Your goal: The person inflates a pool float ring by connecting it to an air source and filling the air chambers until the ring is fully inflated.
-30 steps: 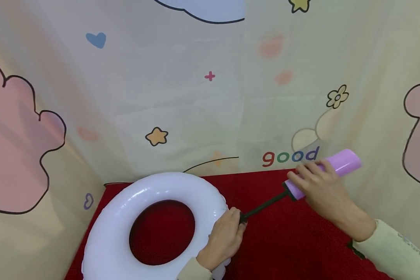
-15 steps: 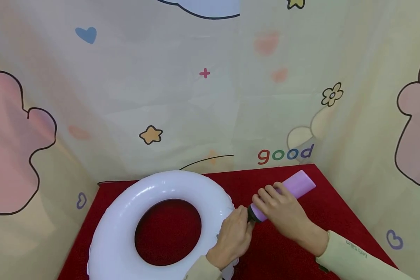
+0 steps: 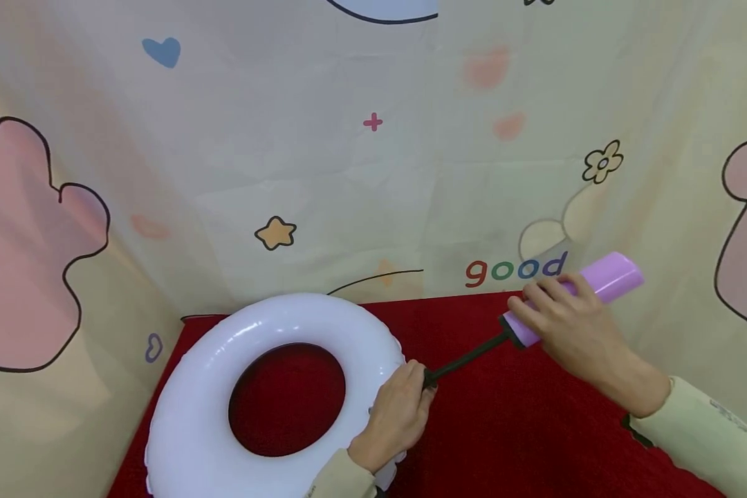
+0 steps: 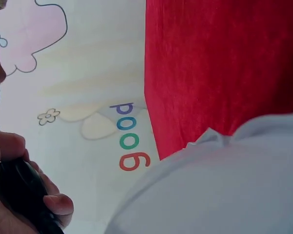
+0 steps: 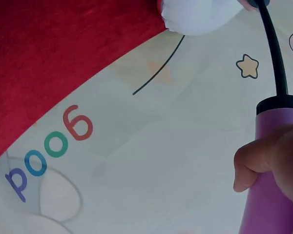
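Observation:
A white inflatable swim ring (image 3: 189, 408) stands puffed up at the left of the red cloth. Beside its right edge my left hand (image 3: 393, 413) grips the black handle (image 4: 22, 187) of a hand pump. My right hand (image 3: 575, 328) wraps round the pump's purple barrel (image 3: 613, 277), up and to the right. Between the two hands the black rod (image 3: 473, 354) shows at length. In the right wrist view, my thumb lies across the purple barrel (image 5: 268, 204) just below its black cap (image 5: 281, 103). The pump's tip is hidden behind my left hand in the head view.
Red cloth (image 3: 498, 422) covers the surface beneath. A pale printed curtain (image 3: 324, 159) with stars, hearts and the word "good" rises behind it and along both sides.
The barrel slid down against my left hand half a second ago, hiding the rod. Now my right hand has drawn it back up and right, and the rod shows again.

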Demonstrator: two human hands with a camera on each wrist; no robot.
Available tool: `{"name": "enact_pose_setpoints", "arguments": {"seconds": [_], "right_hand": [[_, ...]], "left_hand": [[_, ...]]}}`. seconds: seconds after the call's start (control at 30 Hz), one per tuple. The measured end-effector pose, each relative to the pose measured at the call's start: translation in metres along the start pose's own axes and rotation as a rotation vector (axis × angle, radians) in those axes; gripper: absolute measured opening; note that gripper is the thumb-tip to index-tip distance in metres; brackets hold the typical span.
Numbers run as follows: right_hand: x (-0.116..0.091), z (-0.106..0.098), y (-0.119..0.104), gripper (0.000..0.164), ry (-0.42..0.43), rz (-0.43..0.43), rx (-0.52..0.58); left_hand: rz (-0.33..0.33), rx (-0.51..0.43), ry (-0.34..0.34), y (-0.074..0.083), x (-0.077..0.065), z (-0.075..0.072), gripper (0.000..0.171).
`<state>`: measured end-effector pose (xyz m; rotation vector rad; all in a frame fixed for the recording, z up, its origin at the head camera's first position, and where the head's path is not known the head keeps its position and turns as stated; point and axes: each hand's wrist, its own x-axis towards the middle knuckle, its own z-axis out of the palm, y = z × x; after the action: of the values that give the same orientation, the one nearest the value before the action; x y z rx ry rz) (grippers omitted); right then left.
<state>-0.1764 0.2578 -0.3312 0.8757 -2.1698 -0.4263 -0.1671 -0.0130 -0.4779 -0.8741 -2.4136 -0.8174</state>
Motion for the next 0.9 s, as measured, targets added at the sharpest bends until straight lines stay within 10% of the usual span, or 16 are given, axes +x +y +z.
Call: {"name": "enact_pose_setpoints", "arguments": {"seconds": [0.43, 0.9], "right_hand": [[0.01, 0.031, -0.087, 0.073, -0.094, -0.015, -0.01], [0.01, 0.037, -0.086, 0.069, -0.21, 0.042, 0.039]], "left_hand": [[-0.019, -0.005, -0.018, 0.017, 0.016, 0.018, 0.013], [-0.048, -0.061, -0.19, 0.018, 0.014, 0.001, 0.013]]}}
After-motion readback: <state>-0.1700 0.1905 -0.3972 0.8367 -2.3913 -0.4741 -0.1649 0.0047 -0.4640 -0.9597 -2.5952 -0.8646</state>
